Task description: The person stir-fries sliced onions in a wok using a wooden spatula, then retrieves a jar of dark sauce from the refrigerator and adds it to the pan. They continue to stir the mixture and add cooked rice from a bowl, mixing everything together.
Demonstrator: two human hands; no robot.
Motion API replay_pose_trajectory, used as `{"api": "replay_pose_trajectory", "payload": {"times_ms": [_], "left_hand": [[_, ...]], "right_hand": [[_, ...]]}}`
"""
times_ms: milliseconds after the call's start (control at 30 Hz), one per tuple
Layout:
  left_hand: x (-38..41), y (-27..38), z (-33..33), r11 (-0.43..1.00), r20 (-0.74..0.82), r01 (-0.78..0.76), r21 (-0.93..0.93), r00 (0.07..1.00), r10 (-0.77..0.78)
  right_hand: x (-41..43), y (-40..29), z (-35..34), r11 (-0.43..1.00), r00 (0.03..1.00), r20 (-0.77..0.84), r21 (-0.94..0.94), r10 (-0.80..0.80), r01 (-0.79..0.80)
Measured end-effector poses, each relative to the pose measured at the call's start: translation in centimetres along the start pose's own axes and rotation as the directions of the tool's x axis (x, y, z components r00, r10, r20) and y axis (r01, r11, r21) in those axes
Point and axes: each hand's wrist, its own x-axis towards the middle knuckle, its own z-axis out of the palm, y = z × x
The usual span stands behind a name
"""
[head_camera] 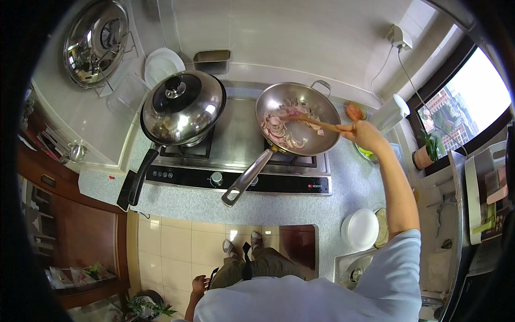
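My right hand (364, 135) grips the handle of a wooden spatula (317, 122). The spatula's blade rests among sliced red onions (283, 129) in a stainless steel wok (322, 104). This wok sits on the right burner of a gas stove (237, 137), its long steel handle pointing toward my body. My left hand (200, 284) hangs low beside my hip, fingers loosely curled, near a dark strap. On the left burner stands another pan with a black handle (145, 177), covered by a domed steel and glass lid (183, 110).
Right of the wok are a small bowl of orange food (356, 110) and a white pitcher (392, 112). A white bowl (360, 229) stands near the sink (342, 265). White plates (163, 64) and a metal container (212, 61) are behind the stove. A large lid (96, 44) hangs on the left wall.
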Motion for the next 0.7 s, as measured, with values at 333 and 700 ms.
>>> {"api": "replay_pose_trajectory", "payload": {"times_ms": [333,700], "left_hand": [[11.6,-14.8,-6.2,0.995,0.091,-0.093,-0.033,0.991,0.095],[-0.3,-2.6,-4.6,0.991,-0.196,-0.026,-0.128,0.981,0.001]], "right_hand": [[-0.4,-0.6,1.7,0.999,0.998,-0.061,0.048,0.016,-0.013],[-2.4,-3.0,10.6,0.992,0.971,-0.213,-0.051,0.106,-0.119]]}}
